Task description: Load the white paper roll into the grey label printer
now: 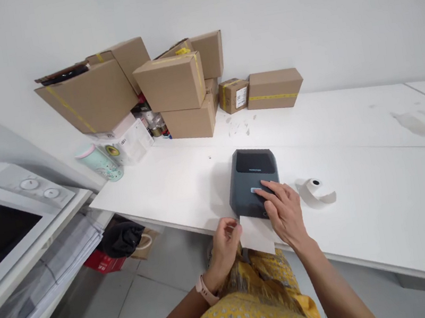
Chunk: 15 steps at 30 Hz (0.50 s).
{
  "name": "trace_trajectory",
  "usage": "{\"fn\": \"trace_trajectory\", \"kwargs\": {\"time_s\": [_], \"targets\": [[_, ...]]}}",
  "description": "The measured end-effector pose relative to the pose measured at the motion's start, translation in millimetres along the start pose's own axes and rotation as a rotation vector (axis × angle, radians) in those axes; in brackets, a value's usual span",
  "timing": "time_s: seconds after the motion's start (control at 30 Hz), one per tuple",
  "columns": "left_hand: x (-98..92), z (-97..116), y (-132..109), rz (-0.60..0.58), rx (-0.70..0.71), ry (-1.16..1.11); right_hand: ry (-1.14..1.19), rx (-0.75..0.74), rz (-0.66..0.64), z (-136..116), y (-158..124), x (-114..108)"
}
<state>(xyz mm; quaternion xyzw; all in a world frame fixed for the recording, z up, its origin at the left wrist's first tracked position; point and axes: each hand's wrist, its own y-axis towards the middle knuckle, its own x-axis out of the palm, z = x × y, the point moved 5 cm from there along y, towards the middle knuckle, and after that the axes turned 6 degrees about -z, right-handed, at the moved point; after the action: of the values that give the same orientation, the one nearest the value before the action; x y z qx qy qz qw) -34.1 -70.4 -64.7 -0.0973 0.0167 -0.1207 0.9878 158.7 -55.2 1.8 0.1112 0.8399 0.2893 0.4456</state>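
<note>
A dark grey label printer [249, 201] sits near the front edge of the white table. White paper [257, 235] comes out of its front and hangs past the table edge. My left hand [226, 243] is closed at the paper's left edge, thumb and fingers curled against it; the exact grip is partly hidden. On top of the printer rests my right hand [285, 209], fingers stretched out, one fingertip at the small light-coloured button or latch [255, 190]. That hand holds nothing. Just right of it lies a small paper roll [315, 185] with its end unrolled.
Cardboard boxes [170, 85] are stacked at the back left, with a longer box [274, 89] against the wall. A mint tumbler [100, 163] stands at the table's left end. A microwave [7, 213] is on a shelf at far left.
</note>
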Motion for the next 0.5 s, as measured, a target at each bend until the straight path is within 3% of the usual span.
{"fn": "trace_trajectory", "kwargs": {"time_s": [0.1, 0.17, 0.33, 0.5], "targets": [[-17.5, 17, 2, 0.227, 0.176, 0.136, -0.150, -0.037, 0.076, -10, 6, -3], [-19.1, 26, 7, 0.269, 0.263, 0.170, -0.214, -0.059, 0.098, -16, 12, -4], [-3.5, 35, 18, 0.193, 0.418, 0.203, -0.216, -0.075, 0.060, -17, 18, -3], [8.0, 33, 12, 0.103, 0.364, 0.178, 0.060, 0.099, 0.028, 2, -9, 1]]}}
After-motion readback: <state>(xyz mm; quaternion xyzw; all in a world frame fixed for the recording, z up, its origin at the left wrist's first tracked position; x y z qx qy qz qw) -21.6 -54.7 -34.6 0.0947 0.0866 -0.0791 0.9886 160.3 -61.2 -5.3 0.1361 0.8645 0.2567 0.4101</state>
